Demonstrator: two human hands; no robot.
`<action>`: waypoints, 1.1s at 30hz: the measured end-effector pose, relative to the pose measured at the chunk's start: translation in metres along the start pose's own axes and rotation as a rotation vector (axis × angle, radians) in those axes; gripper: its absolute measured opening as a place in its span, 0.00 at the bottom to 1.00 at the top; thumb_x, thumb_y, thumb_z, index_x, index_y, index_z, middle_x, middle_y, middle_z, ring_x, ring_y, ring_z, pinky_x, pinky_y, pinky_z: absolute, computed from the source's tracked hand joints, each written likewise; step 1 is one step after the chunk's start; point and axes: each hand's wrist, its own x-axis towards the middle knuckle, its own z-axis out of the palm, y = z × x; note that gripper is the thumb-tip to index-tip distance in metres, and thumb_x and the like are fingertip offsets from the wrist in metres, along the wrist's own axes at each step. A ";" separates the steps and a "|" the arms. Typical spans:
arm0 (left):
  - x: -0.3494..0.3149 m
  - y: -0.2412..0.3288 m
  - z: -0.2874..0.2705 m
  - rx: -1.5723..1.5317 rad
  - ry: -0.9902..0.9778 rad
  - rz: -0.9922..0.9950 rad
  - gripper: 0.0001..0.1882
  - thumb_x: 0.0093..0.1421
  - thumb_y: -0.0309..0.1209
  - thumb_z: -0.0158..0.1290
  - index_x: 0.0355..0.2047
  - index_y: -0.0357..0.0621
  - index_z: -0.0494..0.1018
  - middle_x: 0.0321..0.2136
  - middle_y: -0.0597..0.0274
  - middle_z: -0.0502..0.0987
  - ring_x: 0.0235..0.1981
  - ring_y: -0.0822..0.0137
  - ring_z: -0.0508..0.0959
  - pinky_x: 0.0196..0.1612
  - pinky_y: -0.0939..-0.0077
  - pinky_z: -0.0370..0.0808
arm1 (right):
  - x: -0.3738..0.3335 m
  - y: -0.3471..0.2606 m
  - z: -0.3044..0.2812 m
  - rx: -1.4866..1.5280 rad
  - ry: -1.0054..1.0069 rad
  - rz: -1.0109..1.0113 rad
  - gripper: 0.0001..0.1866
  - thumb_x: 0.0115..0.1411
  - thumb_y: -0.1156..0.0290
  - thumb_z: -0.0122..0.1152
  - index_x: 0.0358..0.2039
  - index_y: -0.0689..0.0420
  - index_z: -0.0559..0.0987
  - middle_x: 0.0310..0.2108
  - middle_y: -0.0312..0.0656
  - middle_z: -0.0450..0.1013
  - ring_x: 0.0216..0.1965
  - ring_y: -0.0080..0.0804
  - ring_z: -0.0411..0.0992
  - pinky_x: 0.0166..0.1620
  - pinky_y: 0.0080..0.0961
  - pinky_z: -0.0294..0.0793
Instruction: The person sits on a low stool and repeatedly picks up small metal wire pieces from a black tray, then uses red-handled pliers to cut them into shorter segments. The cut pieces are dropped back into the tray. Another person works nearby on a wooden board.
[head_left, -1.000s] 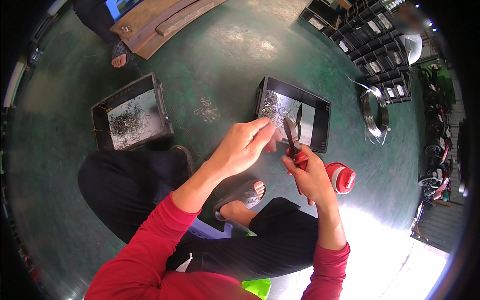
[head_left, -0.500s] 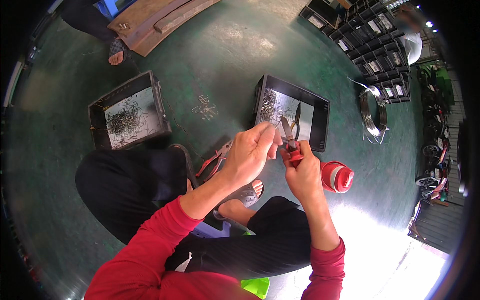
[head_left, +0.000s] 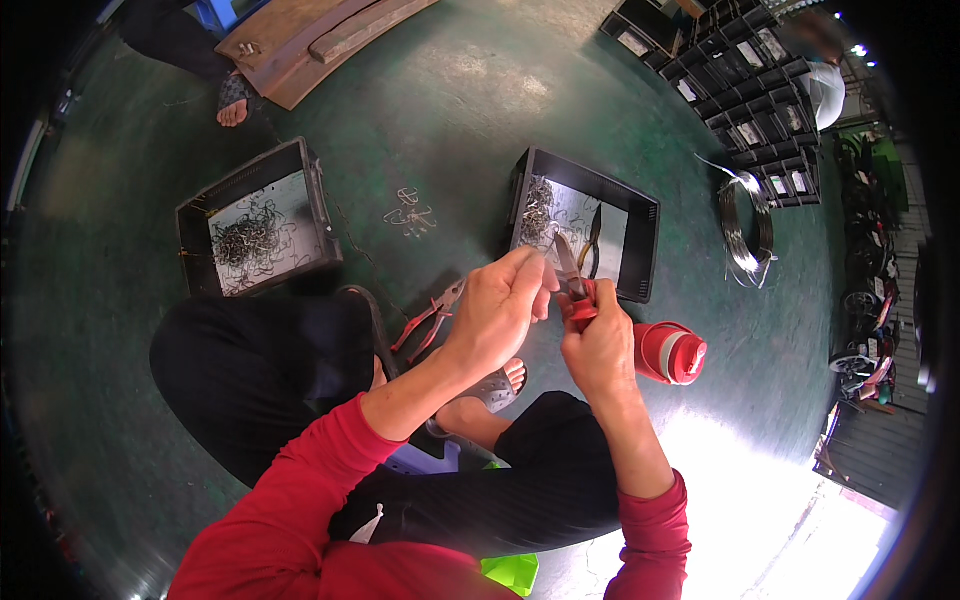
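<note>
My right hand (head_left: 600,340) is wrapped round the red handles of a pair of pliers (head_left: 568,268), whose metal jaws point up and away from me. Close beside the jaws, my left hand (head_left: 500,305) is closed in a pinch on a thin piece of wire, mostly hidden by the fingers. Just beyond both hands stands a black crate (head_left: 648,240) with a pale lining, holding a heap of bent wire pieces (head_left: 537,212) and another pair of pliers (head_left: 594,245). Red-handled pliers (head_left: 432,322) lie on the floor by my left wrist.
A second black crate (head_left: 328,225) of bent wires stands left; a few wire hooks (head_left: 410,215) lie between the crates. A red and white jug (head_left: 672,354) is at right. Beyond are a wire coil (head_left: 745,230), stacked crates (head_left: 735,80), wooden boards (head_left: 300,50) and another person's foot (head_left: 233,112).
My right hand has shifted slightly left with the pliers, bringing the jaws closer to my left fingertips. The left hand has barely moved.
</note>
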 end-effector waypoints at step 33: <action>0.158 -0.209 -0.174 1.002 0.595 0.050 0.04 0.51 0.29 0.57 0.28 0.44 0.78 0.28 0.54 0.79 0.32 0.54 0.79 0.38 0.64 0.74 | 0.008 0.062 -0.090 0.463 -0.120 0.385 0.10 0.59 0.66 0.58 0.38 0.57 0.72 0.18 0.32 0.67 0.13 0.15 0.59 0.12 0.17 0.51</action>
